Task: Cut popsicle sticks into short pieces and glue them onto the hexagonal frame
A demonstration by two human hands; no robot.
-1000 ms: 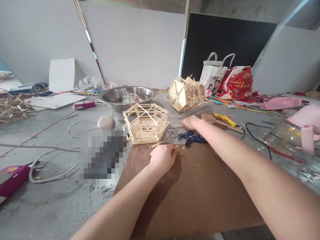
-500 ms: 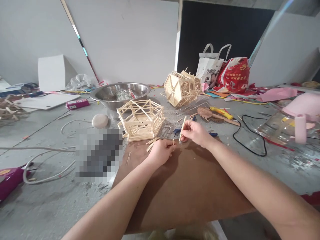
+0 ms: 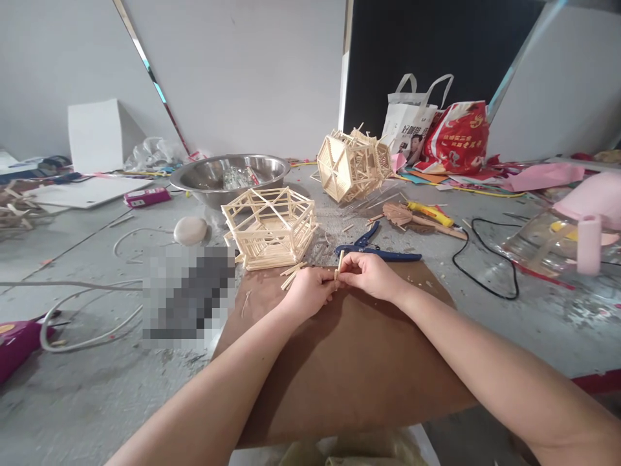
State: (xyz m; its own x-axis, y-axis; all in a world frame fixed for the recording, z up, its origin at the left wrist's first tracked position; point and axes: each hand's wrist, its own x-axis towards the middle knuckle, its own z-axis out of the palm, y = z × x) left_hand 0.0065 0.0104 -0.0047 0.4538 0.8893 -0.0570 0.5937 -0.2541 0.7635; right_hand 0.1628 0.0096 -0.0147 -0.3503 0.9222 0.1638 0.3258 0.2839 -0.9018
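Observation:
Over the far part of a brown board (image 3: 359, 362), my two hands meet, fingertips close together. My left hand (image 3: 313, 291) is closed in a pinch on a short wooden stick (image 3: 336, 275). Between thumb and fingers my right hand (image 3: 371, 275) grips another wooden stick (image 3: 341, 259), held upright against the first; whether their ends touch I cannot tell. Several loose sticks (image 3: 291, 275) lie just beyond my left hand. An open hexagonal stick frame (image 3: 269, 230) stands at the board's far left edge. Blue-handled cutters (image 3: 378, 249) rest open behind my right hand.
A steel bowl (image 3: 230, 175) stands behind the frame, and a larger stick model (image 3: 354, 165) farther back. To the right lie a yellow-handled tool (image 3: 429, 212), a black cable (image 3: 466, 259) and a clear container with pink parts (image 3: 557, 236). Purple boxes (image 3: 147, 196) and white cable are at left.
My right hand has moved left and down, bringing its stick up to the one in my left hand. The blue cutters now show more fully. My left hand stays nearly in place.

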